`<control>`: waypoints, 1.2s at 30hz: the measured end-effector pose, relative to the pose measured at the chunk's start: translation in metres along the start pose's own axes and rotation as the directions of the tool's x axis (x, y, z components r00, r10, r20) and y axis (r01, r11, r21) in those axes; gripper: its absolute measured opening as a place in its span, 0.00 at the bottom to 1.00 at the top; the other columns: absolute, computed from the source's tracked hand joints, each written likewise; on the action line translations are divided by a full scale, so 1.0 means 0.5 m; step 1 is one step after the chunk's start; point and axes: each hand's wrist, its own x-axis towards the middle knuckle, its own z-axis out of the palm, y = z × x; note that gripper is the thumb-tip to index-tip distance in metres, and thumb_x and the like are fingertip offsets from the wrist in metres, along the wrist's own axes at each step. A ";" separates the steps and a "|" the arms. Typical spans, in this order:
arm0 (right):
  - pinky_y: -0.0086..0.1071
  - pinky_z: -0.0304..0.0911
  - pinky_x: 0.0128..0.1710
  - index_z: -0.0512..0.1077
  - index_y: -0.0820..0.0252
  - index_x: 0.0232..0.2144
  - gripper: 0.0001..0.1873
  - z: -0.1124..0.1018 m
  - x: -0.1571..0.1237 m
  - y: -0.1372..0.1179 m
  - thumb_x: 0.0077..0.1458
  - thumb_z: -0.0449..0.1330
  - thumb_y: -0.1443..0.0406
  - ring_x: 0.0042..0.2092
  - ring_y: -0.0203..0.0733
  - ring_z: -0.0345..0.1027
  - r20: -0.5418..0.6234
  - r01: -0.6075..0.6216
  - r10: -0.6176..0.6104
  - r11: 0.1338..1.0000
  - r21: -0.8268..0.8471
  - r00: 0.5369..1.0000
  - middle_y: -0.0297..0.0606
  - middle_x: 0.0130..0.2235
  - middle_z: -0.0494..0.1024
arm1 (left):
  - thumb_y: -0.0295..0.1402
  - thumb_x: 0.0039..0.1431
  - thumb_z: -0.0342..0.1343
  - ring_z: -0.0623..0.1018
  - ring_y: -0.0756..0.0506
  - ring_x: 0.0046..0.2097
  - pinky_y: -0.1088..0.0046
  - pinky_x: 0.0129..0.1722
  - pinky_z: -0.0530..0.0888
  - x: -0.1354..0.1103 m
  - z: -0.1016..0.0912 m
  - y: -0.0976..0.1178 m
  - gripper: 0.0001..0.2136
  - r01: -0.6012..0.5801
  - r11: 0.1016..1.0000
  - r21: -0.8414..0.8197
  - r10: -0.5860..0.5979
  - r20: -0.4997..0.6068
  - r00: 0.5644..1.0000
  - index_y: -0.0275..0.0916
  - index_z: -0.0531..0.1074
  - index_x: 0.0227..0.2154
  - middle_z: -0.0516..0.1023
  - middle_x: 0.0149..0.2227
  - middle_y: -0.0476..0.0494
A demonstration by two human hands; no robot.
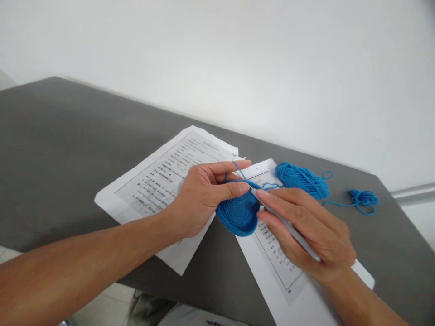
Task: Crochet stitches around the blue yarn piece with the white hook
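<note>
My left hand [204, 192] pinches the top edge of a round blue crocheted piece [238, 213], with blue yarn looped over its index finger. My right hand [306, 226] is closed around a grey crochet hook [288, 228], whose tip meets the crocheted piece at my left thumb. The strand runs from the work to a blue yarn skein [301, 179] lying just behind my right hand. Both hands hover over printed paper sheets on a dark grey table [68, 136].
Two printed sheets lie on the table: one under my left hand [163, 176], one under my right hand [282, 267]. A small loose tangle of blue yarn [363, 199] sits at the right. A white wall stands behind the table's far edge.
</note>
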 end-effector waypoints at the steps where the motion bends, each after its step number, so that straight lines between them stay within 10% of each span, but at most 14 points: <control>1: 0.37 0.81 0.40 0.75 0.52 0.66 0.30 -0.006 0.000 -0.002 0.63 0.70 0.73 0.41 0.45 0.84 0.028 0.034 -0.032 0.998 -0.061 0.999 0.42 0.47 0.87 | 0.19 0.41 0.80 0.77 0.55 0.26 0.83 0.28 0.73 0.000 0.000 0.002 0.21 0.001 1.000 -0.011 -0.001 0.017 1.000 0.38 0.89 0.42 0.83 0.25 0.52; 12: 0.37 0.75 0.29 0.76 0.64 0.60 0.19 -0.005 0.026 -0.023 0.70 0.62 0.70 0.35 0.48 0.80 0.139 0.300 -0.268 0.900 -0.317 0.953 0.47 0.39 0.87 | 0.22 0.43 0.81 0.75 0.55 0.27 0.81 0.29 0.72 -0.011 0.004 0.014 0.19 -0.007 1.000 0.007 0.006 0.026 1.000 0.37 0.89 0.41 0.81 0.25 0.54; 24: 0.41 0.77 0.37 0.74 0.81 0.60 0.22 0.000 0.009 -0.032 0.67 0.55 0.75 0.42 0.53 0.77 0.171 0.292 -0.249 0.907 -0.303 0.953 0.58 0.43 0.83 | 0.24 0.42 0.80 0.76 0.54 0.27 0.79 0.29 0.73 -0.001 -0.003 0.015 0.22 -0.095 0.984 0.148 0.101 -0.031 0.994 0.36 0.88 0.43 0.82 0.26 0.53; 36: 0.38 0.75 0.28 0.73 0.67 0.62 0.23 -0.045 0.041 -0.028 0.69 0.50 0.75 0.35 0.48 0.78 0.290 0.351 -0.290 0.917 -0.189 0.912 0.46 0.38 0.86 | 0.27 0.53 0.73 0.85 0.46 0.33 0.74 0.32 0.78 0.009 -0.021 0.026 0.20 -0.163 0.795 0.584 0.202 -0.002 0.979 0.34 0.87 0.50 0.89 0.33 0.45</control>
